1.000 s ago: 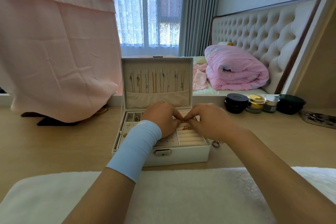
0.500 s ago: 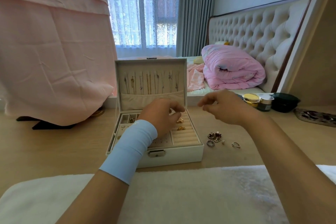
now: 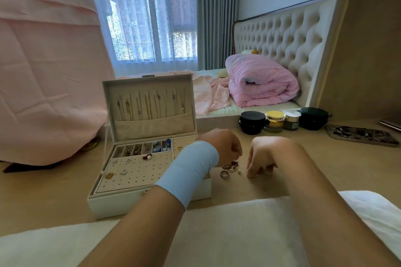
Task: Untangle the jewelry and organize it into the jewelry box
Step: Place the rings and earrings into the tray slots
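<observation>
A person's two forearms are seen from above, reaching across a white fluffy mat onto a pale wooden tabletop. The left hand, with a light blue band worn at the wrist, is held with its fingers curled downward over a small tangle of jewelry, made up of silver and reddish pieces lying on the table directly beneath its fingertips; whether the tangle is actually gripped cannot be told. Just to the right of that hand, the right hand is lowered to the table with its fingers bent and their tips gathered in a pinch on a small ring. The tangle is found between the two hands, nearer the left one. To the left of the left hand an open white jewelry box is placed, and its right front corner is crossed by the left forearm. Thin necklaces are hung in a row inside the raised lid, and a few earrings are pinned on the perforated panel. Beyond the right hand, a row of cosmetic jars is set at the table's far edge.
</observation>
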`<state>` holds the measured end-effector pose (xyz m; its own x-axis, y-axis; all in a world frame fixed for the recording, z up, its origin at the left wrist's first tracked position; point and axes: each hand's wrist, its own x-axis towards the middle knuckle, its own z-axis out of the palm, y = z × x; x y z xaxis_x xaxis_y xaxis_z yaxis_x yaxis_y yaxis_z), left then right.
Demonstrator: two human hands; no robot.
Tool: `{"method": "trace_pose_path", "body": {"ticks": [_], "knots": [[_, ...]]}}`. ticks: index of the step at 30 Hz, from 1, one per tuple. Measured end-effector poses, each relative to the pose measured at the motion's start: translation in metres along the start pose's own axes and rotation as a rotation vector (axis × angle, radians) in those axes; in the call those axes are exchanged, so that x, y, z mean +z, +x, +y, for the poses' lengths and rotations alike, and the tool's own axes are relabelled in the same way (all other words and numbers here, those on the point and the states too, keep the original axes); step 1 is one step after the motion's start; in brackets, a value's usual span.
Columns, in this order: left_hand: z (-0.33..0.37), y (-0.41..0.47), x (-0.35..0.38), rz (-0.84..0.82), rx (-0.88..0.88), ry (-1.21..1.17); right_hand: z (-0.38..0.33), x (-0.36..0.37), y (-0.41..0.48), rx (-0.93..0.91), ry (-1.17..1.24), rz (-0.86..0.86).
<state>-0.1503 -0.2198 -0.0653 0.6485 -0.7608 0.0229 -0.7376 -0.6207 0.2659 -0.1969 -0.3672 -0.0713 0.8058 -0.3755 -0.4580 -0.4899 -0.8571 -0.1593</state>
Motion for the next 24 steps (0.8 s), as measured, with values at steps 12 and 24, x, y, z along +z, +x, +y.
{"method": "trace_pose_path", "body": {"ticks": [12,24], "knots": [[-0.021,-0.006,-0.006,0.198,-0.078,-0.194,-0.012,-0.004,-0.006,-0.356,0.732,0.214],[-0.071,-0.052,-0.033,0.357,-0.174,-0.848,-0.060,0.004,-0.020,-0.600,1.049,0.224]]}}
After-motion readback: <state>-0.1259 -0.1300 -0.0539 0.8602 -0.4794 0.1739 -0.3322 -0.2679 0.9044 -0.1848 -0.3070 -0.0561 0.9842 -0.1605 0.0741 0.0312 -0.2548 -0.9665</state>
